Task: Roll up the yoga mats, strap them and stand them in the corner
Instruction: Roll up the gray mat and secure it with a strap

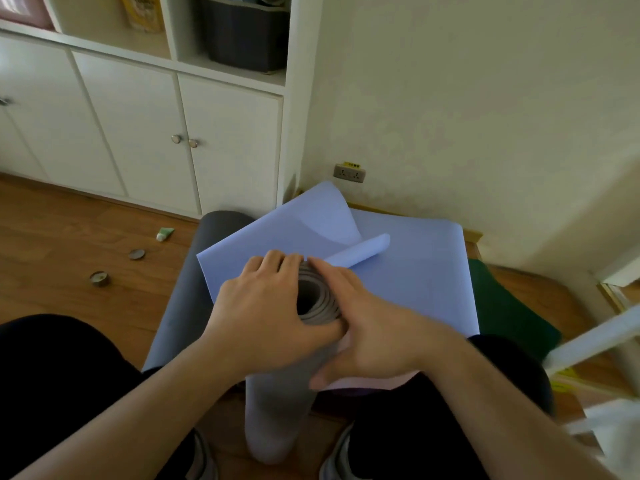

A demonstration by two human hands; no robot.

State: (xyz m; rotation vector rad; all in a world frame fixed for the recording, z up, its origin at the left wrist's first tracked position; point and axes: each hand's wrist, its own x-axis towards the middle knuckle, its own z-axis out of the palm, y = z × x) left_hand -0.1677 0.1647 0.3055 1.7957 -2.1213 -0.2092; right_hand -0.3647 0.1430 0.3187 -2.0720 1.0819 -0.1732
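Note:
A rolled grey-lilac yoga mat (277, 410) stands upright between my knees, its spiral end facing up. My left hand (266, 306) grips the top of the roll, fingers curled over the far rim. My right hand (374, 327) holds the roll's right side, with the thumb lower on its body. Behind it, light blue mats (415, 271) lie flat on the floor, and one has a lifted, curled corner (329, 209). A dark grey mat (214, 230) lies under them on the left. On the right lies a dark green mat (502, 306).
White cabinets (138, 133) line the back left and meet the cream wall at a corner (294, 188). A wall socket (349, 173) sits low. A small tube (164, 233) and two round tins (136, 254) lie on the wood floor. A blurred white object (606, 334) is at the right.

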